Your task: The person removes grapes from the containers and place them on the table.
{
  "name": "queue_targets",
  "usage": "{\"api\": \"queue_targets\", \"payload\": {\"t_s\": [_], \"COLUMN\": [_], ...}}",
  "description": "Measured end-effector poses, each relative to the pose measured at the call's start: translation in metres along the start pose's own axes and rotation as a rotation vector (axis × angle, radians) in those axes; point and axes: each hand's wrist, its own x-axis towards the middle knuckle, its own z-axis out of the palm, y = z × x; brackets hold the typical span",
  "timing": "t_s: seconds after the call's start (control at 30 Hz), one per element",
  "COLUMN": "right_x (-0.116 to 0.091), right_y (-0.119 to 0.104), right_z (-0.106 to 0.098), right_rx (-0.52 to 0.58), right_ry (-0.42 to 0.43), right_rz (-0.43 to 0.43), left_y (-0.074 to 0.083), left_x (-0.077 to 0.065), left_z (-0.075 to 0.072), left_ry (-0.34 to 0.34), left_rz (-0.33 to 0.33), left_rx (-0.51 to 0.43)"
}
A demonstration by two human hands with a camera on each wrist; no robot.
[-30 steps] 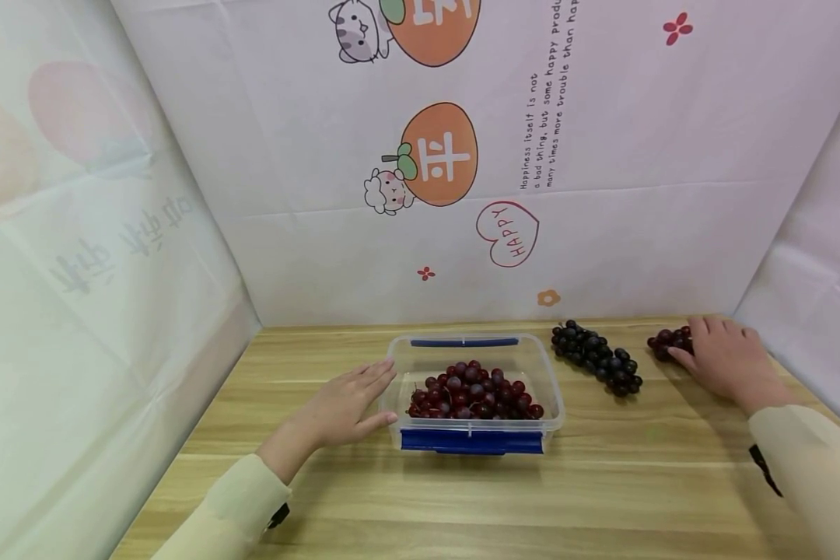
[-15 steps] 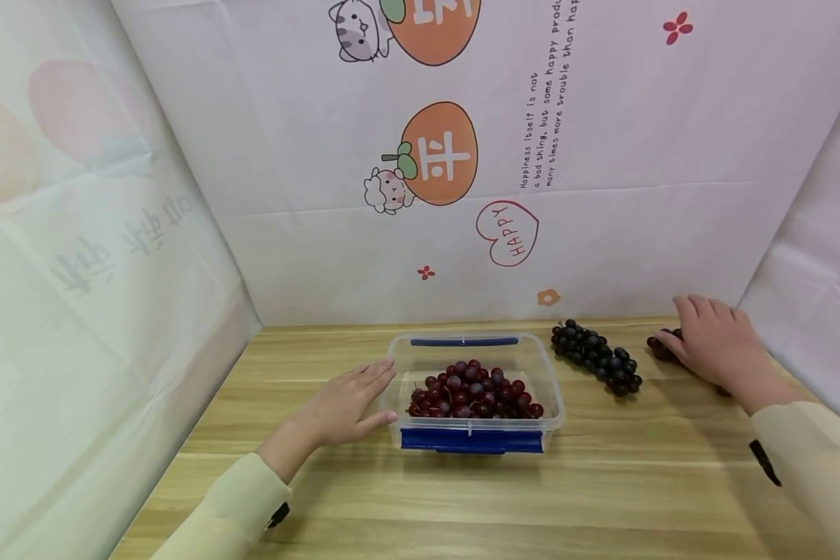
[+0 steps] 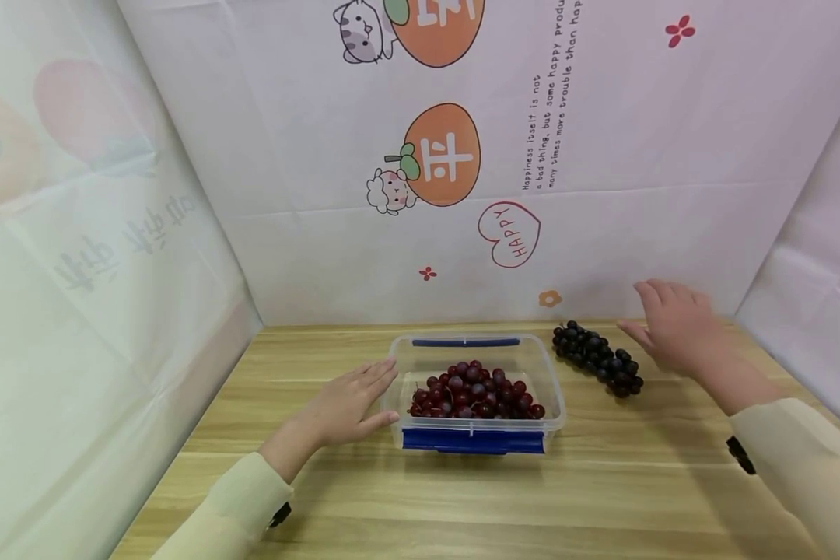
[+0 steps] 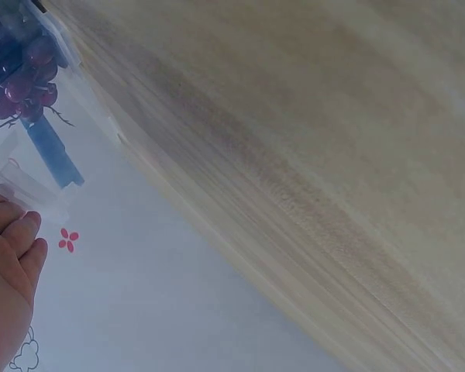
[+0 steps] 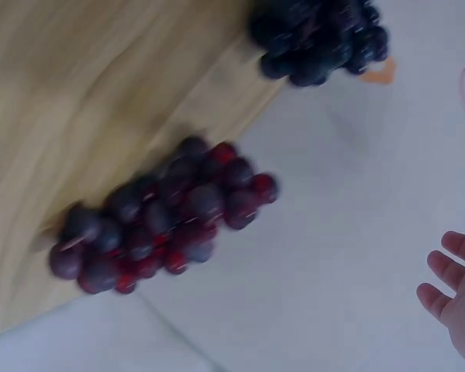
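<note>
Touching clear box (image 3: 473,441), lower centre, with my left hand (image 3: 353,403), fingers straight | right hand (image 3: 680,327) empty, thumb wide | black grapes (image 3: 596,359), lower right, beside it | likely step: approach; next: lower, grasp

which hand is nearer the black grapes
Right. The right hand is just to the right of the black grapes; the left hand is farther off, at the left side of the clear container.

That clear box (image 3: 558,404) has blue clips (image 3: 473,441), dark-red grapes (image 3: 474,394) inside, black grapes (image 3: 597,358) beside it, streaky tan tabletop (image 3: 476,509) beneath.
</note>
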Motion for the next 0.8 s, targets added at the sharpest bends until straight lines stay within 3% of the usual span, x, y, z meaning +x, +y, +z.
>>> {"api": "queue_targets", "payload": {"t_s": [0.43,0.8], "right_x": [0.015,0.022], "right_y": [-0.055,-0.093], "right_z": [-0.01,-0.014], "right_rx": [0.06,0.196], "right_ry": [0.206,0.231], "right_rz": [-0.188,-0.293], "left_y": [-0.001,-0.003], "left_x": [0.0,0.0], "left_z": [0.001,0.004], "left_ry": [0.015,0.007], "left_rz": [0.015,0.005], "left_rx": [-0.009,0.024]}}
